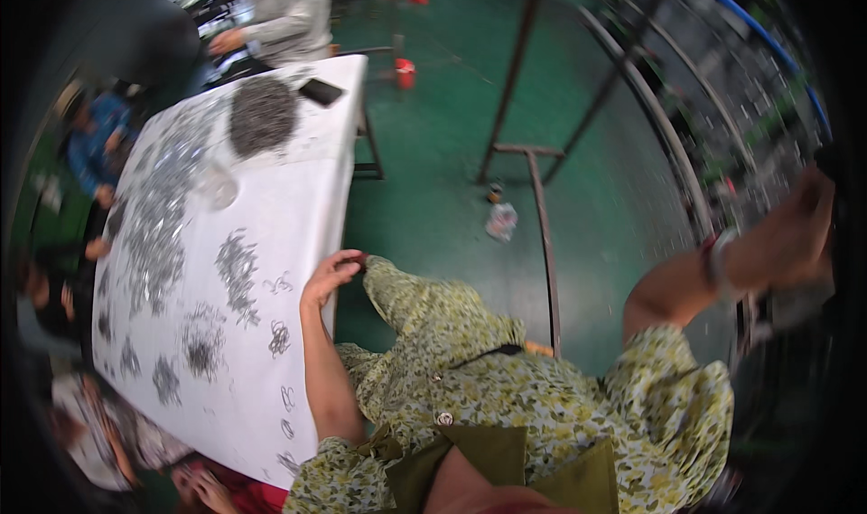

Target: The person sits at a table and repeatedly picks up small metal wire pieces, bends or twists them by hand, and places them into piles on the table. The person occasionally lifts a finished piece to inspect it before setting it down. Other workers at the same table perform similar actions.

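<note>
Head view shows the left hand [332,275] bent at the wrist on the edge of the white desk [298,189], its fingers curled loosely over the rim and holding nothing else. Small metal parts [237,270] lie in heaps beside it. Far out sideways, the right hand [804,229] grips a dark frame [835,207], fingers closed.

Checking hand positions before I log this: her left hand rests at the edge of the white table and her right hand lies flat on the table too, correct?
Not quite. The left hand is at the edge of the white table, but the right hand is stretched out to the far right, away from the table, as the head view shows.
</note>
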`<state>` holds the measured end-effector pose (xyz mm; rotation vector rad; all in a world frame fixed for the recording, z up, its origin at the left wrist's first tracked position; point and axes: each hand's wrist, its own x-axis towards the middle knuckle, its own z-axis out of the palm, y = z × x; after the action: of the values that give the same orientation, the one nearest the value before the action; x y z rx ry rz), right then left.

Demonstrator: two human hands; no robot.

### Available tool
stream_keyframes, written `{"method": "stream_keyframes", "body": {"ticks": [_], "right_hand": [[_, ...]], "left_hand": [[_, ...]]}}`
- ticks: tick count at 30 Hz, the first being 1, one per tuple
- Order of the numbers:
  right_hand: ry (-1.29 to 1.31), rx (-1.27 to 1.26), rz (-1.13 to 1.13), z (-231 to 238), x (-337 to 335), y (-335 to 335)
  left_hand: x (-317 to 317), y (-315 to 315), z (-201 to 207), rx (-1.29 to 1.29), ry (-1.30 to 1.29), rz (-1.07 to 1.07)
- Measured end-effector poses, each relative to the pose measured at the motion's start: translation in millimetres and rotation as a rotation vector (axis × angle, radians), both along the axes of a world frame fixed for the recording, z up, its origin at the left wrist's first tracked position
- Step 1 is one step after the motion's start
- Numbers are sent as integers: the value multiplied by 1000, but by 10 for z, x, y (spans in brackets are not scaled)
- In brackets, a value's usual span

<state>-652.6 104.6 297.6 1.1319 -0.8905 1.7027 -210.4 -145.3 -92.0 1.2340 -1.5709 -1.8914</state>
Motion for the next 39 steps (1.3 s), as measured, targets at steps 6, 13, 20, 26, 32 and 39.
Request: {"method": "stream_keyframes", "body": {"ticks": [6,13,20,26,32,39], "right_hand": [[12,847,771,-779,1529,-1672],[38,1157,1270,-1301,1894,-2259],[41,1350,1305,-1590,1850,-2491],[-34,1493,1288,-1977,2126,-2888],[230,1791,1453,-2272,3294,-3078],[840,1513,1239,-2881,4707,-2774]], "left_hand": [[235,1055,684,-404,-94,-486],[1334,2097,1266,-470,-565,476],[2356,2267,954,-375,-1178,1273],[2486,1948,599,-457,-1357,1024],[2329,2062,651,-519,-1214,1128],[1532,1804,719,-324,-566,1482]]}}
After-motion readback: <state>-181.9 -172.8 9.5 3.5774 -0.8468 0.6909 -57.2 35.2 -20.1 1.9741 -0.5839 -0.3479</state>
